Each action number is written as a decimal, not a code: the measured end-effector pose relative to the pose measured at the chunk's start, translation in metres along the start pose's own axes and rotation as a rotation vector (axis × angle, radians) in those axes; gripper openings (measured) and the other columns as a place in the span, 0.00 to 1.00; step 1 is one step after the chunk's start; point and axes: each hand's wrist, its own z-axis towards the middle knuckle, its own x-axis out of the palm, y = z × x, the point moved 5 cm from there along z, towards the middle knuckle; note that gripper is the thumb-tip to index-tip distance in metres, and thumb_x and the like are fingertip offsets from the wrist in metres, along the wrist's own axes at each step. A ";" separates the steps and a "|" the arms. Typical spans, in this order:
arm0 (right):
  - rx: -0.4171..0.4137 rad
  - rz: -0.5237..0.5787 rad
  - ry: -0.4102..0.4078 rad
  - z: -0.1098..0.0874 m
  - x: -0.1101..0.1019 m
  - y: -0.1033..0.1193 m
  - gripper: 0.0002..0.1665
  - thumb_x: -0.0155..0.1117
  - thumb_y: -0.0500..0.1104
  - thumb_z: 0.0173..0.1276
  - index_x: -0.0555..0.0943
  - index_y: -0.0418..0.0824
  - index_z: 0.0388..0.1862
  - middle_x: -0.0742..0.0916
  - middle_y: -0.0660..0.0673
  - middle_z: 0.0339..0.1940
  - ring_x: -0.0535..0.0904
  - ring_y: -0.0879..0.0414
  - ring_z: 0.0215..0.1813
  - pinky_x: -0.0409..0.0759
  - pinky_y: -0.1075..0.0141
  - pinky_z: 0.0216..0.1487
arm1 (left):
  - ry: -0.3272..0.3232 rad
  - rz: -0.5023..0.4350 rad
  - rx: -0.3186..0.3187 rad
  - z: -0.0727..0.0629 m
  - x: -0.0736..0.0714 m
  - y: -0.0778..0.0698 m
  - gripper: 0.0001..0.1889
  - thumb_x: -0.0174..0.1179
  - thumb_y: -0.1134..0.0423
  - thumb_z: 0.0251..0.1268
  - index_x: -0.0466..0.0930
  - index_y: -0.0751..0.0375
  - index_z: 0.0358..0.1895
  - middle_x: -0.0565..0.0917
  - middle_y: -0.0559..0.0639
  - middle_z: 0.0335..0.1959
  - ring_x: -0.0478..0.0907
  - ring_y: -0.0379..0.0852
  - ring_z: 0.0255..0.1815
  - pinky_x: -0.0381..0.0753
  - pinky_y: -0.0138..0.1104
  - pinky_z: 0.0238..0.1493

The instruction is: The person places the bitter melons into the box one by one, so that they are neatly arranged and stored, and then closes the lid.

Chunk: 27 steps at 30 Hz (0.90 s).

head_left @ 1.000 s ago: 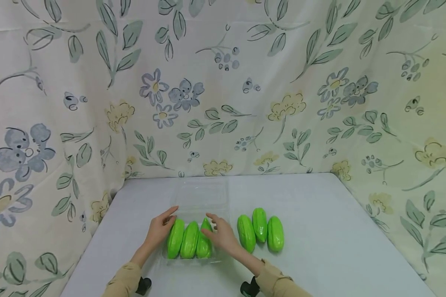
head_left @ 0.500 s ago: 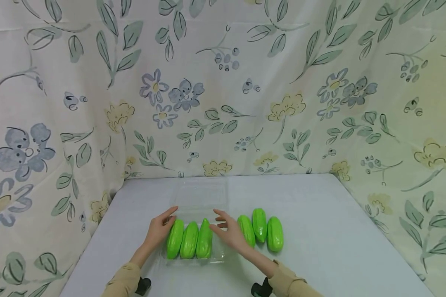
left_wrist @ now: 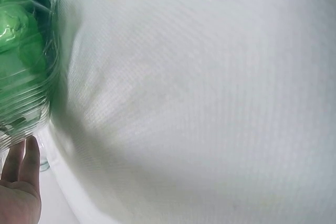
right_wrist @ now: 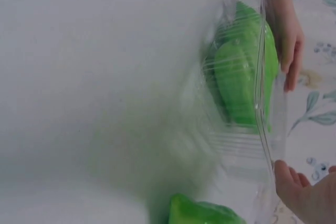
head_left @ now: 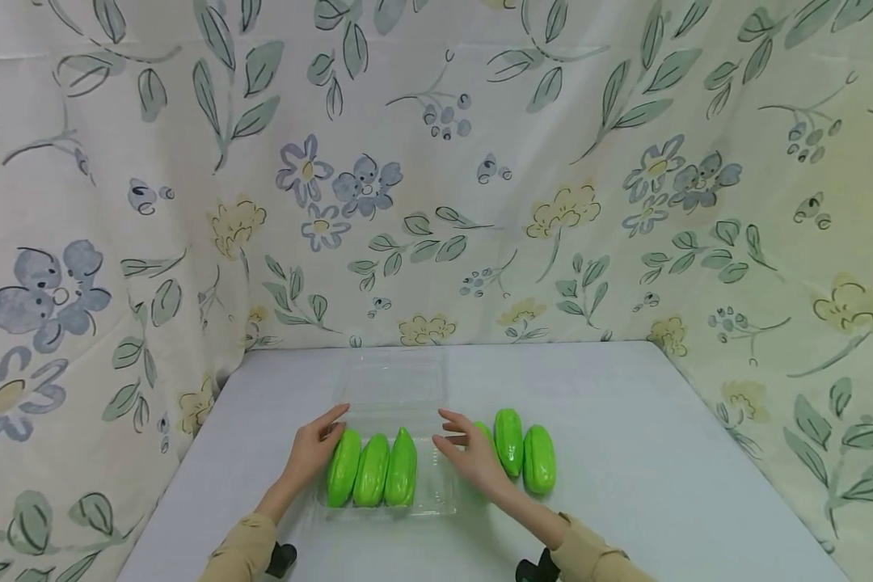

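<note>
A clear plastic clamshell box (head_left: pixel 436 489) lies on the table with its lid (head_left: pixel 393 380) folded back, away from the person. Three glossy green cucumber-shaped pieces (head_left: pixel 371 471) lie side by side in its base, toward the left; the right part is bare. My left hand (head_left: pixel 313 449) rests at the box's left side, its straight fingers touching the wall in the left wrist view. Just off the right rim is my right hand (head_left: pixel 478 462), fingers relaxed and holding nothing. In the right wrist view its thumb (right_wrist: pixel 283 174) is close to the rim.
Right of the box lie three loose green pieces (head_left: pixel 509 442), one partly hidden behind the right hand. The white table (head_left: pixel 626 469) stretches farther right. A floral curtain (head_left: pixel 436 178) hangs behind and along both sides.
The right hand has moved right, off the rightmost piece in the box, and now covers part of a loose piece. The left hand stays at the box's left side.
</note>
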 end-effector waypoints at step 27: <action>0.099 -0.079 -0.126 -0.018 -0.051 -0.020 0.27 0.63 0.44 0.65 0.74 0.40 0.63 0.82 0.32 0.54 0.82 0.41 0.50 0.82 0.59 0.43 | -0.020 0.022 0.034 0.001 0.001 0.000 0.20 0.55 0.69 0.68 0.74 0.60 0.62 0.75 0.58 0.63 0.81 0.53 0.51 0.80 0.35 0.44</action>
